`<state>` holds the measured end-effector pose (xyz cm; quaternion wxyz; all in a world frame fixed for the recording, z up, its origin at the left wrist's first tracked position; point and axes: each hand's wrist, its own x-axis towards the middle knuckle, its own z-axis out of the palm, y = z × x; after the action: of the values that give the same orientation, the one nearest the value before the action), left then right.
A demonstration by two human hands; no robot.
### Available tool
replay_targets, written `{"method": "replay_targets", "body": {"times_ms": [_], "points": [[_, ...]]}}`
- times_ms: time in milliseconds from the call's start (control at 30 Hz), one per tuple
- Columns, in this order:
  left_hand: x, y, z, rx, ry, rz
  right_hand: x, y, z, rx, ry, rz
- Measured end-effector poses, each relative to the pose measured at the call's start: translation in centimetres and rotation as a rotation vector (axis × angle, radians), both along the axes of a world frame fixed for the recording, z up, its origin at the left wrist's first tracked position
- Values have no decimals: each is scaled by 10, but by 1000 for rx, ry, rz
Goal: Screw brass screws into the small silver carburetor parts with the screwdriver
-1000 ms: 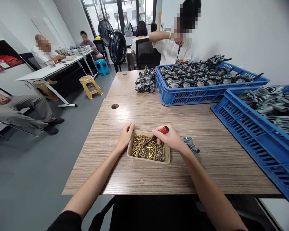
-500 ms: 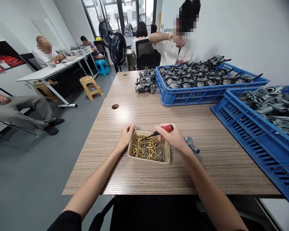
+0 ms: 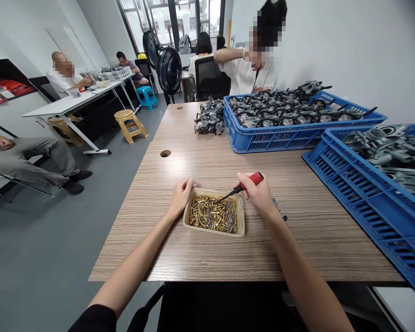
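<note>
A cream tray [image 3: 214, 233] full of small brass parts [image 3: 210, 214] lies on the wooden table. At its left rim is my left hand [image 3: 181, 196], fingers closed in a pinch; a tiny thing shows at the fingertips, too small to name. My right hand [image 3: 257, 191], right of the tray, grips a screwdriver [image 3: 256, 179] with a red and black handle. The screwdriver's shaft slants down to the left, its tip over the brass parts. Partly hidden behind my right wrist is a grey metal part [image 3: 282, 216].
Blue crates [image 3: 273, 143] of metal parts stand at the back right and right [image 3: 363, 184]. Beside the back crate lies a pile of metal parts [image 3: 209, 117]. Across the table a person [image 3: 251, 69] holds a screwdriver. The table has a round hole [image 3: 165, 153].
My right hand has moved to the right with the screwdriver, and the tip has shifted right over the brass parts. The metal part is now more hidden. My left hand has hardly moved.
</note>
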<state>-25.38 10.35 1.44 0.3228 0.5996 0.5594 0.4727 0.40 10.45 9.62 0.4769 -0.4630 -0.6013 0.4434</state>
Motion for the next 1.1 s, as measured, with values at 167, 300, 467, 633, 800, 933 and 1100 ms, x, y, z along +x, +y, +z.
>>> {"method": "replay_targets", "body": {"times_ms": [167,300,467,633,800,933,1100], "points": [[1,-1,2,4,10,7,2,0,-2,7,25,6],[2,-2,3,10,2,3,5,2,-4,48,-50,38],[1,-1,2,8,0,1,4,1,-1,40,-214,198],[2,-1,3,4,-3,2,-1,-2,-1,-56,-239,326],[2,-1,2,-4,0,7,-7,-7,-1,-86,-245,439],[0,1,-1,-5,9,8,-14,-12,1,-91,-235,462],[1,0,1,-4,19,10,-11,-10,-3,-46,-158,350]]}}
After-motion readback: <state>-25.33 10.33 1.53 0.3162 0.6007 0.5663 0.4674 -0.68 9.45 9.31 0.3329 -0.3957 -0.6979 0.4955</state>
